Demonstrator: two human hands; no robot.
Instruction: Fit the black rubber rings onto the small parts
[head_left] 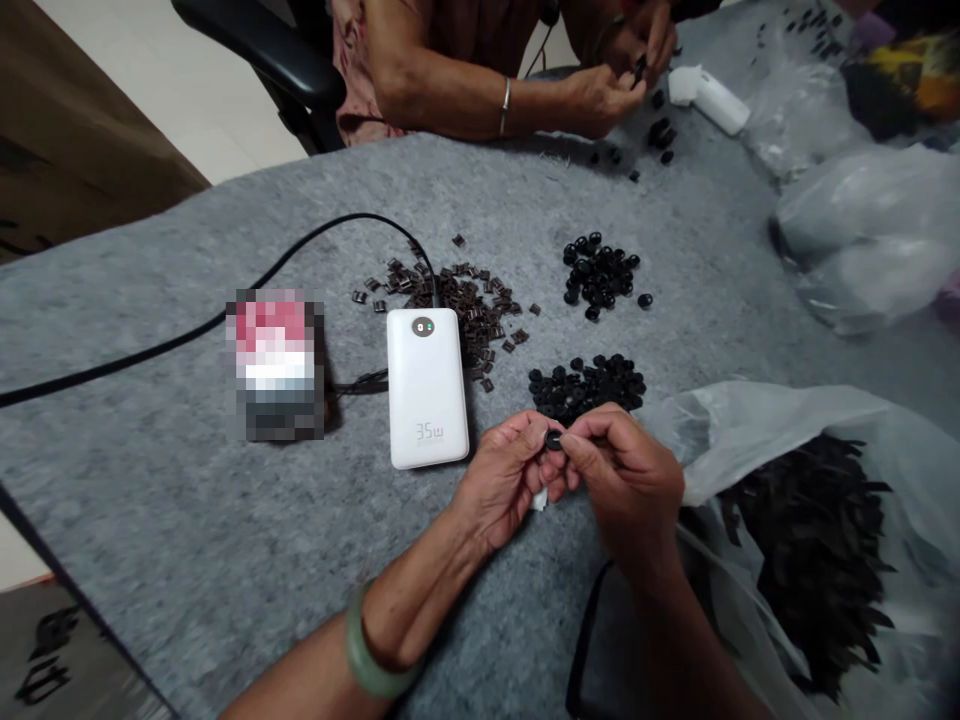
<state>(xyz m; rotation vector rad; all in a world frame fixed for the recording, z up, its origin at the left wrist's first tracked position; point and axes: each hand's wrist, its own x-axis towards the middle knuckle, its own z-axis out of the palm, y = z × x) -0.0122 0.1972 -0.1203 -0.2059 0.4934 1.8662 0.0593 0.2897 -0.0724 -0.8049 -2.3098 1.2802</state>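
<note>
My left hand (506,480) and my right hand (626,480) meet over the grey felt table cover, both with fingers closed on one small round black piece (555,439). A scrap of white (540,499) shows just below my left fingers. Right behind my hands lies a pile of black round pieces (589,385), and farther back a second pile of shiny black rings (600,272). Small brown clips (480,315) are scattered left of these piles, beside a white power bank (427,390).
An open plastic bag (697,465) of black strips (817,560) lies at the right. A blurred box (279,365) and a black cable (292,250) are at the left. Across the table, another person's hands (607,95) hold a dark piece. Clear bags (874,230) lie back right.
</note>
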